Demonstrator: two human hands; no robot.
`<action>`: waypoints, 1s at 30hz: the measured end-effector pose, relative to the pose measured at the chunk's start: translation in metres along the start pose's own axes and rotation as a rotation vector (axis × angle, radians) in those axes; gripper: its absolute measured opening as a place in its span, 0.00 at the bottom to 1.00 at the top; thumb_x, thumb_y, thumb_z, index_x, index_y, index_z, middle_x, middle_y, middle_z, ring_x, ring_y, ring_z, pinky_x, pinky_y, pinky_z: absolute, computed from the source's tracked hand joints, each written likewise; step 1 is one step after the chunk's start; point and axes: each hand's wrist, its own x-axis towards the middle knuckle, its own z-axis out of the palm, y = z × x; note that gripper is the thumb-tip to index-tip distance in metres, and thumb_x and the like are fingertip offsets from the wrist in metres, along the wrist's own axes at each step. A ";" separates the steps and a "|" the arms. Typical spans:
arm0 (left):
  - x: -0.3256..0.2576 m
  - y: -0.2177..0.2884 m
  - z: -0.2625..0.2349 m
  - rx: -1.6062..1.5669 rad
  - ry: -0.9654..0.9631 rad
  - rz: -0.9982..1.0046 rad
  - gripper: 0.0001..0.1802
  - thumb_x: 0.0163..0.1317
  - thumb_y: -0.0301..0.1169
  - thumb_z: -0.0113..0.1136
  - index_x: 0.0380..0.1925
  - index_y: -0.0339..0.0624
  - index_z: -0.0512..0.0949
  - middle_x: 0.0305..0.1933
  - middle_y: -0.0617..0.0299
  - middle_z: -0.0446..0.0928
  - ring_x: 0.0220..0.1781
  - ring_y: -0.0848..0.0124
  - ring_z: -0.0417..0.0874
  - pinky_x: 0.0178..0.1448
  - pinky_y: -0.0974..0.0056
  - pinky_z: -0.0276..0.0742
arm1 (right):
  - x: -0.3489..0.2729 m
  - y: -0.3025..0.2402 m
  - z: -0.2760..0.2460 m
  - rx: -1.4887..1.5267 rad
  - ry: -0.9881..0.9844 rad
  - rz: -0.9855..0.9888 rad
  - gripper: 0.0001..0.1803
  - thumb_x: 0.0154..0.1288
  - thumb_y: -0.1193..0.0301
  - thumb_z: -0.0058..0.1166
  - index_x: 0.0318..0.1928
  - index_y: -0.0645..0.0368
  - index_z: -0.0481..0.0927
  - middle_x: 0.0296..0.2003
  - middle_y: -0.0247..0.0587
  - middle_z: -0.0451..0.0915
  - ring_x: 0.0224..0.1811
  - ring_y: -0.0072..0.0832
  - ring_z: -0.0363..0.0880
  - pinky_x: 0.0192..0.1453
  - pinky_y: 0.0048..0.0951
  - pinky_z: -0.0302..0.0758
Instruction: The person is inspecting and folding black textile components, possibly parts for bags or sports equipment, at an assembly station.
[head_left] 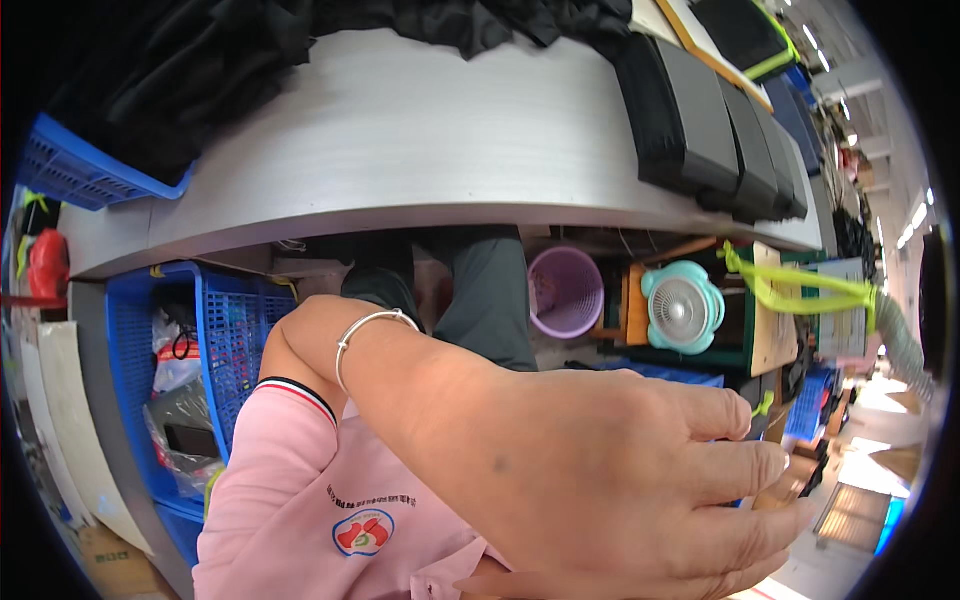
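My left hand (640, 480) is raised close to the camera, over the lower right of the view. Its arm comes from the pink sleeve (275, 440) at the left and crosses in front of my body, with a thin silver bangle (345, 350) on it. The fingers stretch to the right, somewhat apart, and nothing shows in them. A strip of skin at the bottom edge cannot be placed with certainty. My right hand is not in view. Beyond the arm stands a grey table (420, 130), with black cloth (190, 80) heaped along its far left side.
Dark grey boxy pieces (700, 130) line the table's right end. A blue basket (90, 165) sits at its left corner. Below are a blue crate (250, 330) with bagged things, a purple bin (568, 290) and a turquoise fan (685, 307). A yellow-green strap (800, 292) hangs at the right.
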 end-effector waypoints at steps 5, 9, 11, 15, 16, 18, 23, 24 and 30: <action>0.003 0.012 -0.011 0.114 0.303 -0.338 0.11 0.59 0.29 0.64 0.41 0.38 0.86 0.51 0.55 0.85 0.47 0.66 0.87 0.48 0.64 0.86 | -0.094 -0.261 0.079 0.477 -0.384 -0.716 0.15 0.71 0.77 0.56 0.57 0.66 0.80 0.59 0.51 0.77 0.60 0.42 0.77 0.63 0.36 0.75; -0.028 0.015 -0.110 -0.016 -0.101 -0.431 0.13 0.58 0.22 0.62 0.43 0.29 0.85 0.51 0.49 0.85 0.48 0.62 0.89 0.52 0.63 0.85 | -0.151 -0.427 0.104 0.641 -0.538 -1.001 0.17 0.69 0.79 0.57 0.57 0.63 0.79 0.64 0.54 0.74 0.66 0.48 0.73 0.70 0.40 0.69; -0.047 0.013 -0.131 0.008 -0.171 -0.606 0.11 0.59 0.18 0.60 0.42 0.30 0.85 0.48 0.51 0.87 0.43 0.63 0.89 0.48 0.65 0.85 | -0.162 -0.489 0.126 0.656 -0.578 -1.139 0.19 0.69 0.76 0.58 0.59 0.61 0.79 0.67 0.53 0.71 0.70 0.49 0.70 0.72 0.41 0.67; -0.090 0.002 -0.141 0.131 -0.069 -1.118 0.13 0.61 0.14 0.57 0.42 0.34 0.87 0.47 0.52 0.88 0.43 0.65 0.90 0.46 0.67 0.85 | -0.179 -0.577 0.186 0.602 -0.579 -1.297 0.23 0.72 0.67 0.58 0.65 0.56 0.76 0.73 0.53 0.64 0.75 0.49 0.63 0.74 0.44 0.64; -0.100 0.000 -0.142 0.108 -0.006 -1.202 0.14 0.61 0.15 0.58 0.44 0.35 0.87 0.48 0.52 0.87 0.45 0.66 0.90 0.47 0.67 0.85 | -0.185 -0.592 0.201 0.573 -0.626 -1.282 0.24 0.72 0.65 0.56 0.66 0.56 0.75 0.74 0.53 0.62 0.76 0.49 0.62 0.75 0.47 0.61; -0.118 -0.003 -0.147 0.032 0.065 -1.430 0.13 0.66 0.19 0.59 0.48 0.36 0.86 0.49 0.54 0.87 0.48 0.70 0.88 0.51 0.68 0.83 | -0.195 -0.610 0.222 0.502 -0.723 -1.240 0.26 0.74 0.61 0.54 0.68 0.58 0.73 0.76 0.54 0.58 0.77 0.49 0.58 0.77 0.51 0.55; -0.148 -0.023 -0.164 0.107 0.156 -1.565 0.13 0.71 0.25 0.59 0.52 0.36 0.85 0.49 0.60 0.87 0.50 0.75 0.86 0.54 0.69 0.81 | -0.212 -0.583 0.213 0.418 -0.748 -1.329 0.28 0.76 0.59 0.49 0.69 0.63 0.71 0.73 0.48 0.65 0.75 0.42 0.63 0.77 0.56 0.51; -0.150 -0.030 -0.167 0.157 0.160 -1.534 0.13 0.71 0.25 0.60 0.52 0.37 0.85 0.49 0.60 0.87 0.50 0.76 0.86 0.54 0.69 0.81 | -0.215 -0.568 0.201 0.413 -0.751 -1.354 0.27 0.76 0.61 0.49 0.68 0.63 0.71 0.73 0.48 0.66 0.75 0.42 0.63 0.77 0.54 0.52; -0.165 -0.096 -0.183 0.647 -0.028 -1.002 0.18 0.66 0.29 0.64 0.55 0.40 0.82 0.62 0.54 0.81 0.64 0.59 0.79 0.65 0.59 0.74 | -0.225 -0.479 0.104 0.489 -0.851 -1.358 0.22 0.72 0.73 0.54 0.64 0.67 0.74 0.70 0.50 0.69 0.74 0.43 0.65 0.79 0.50 0.53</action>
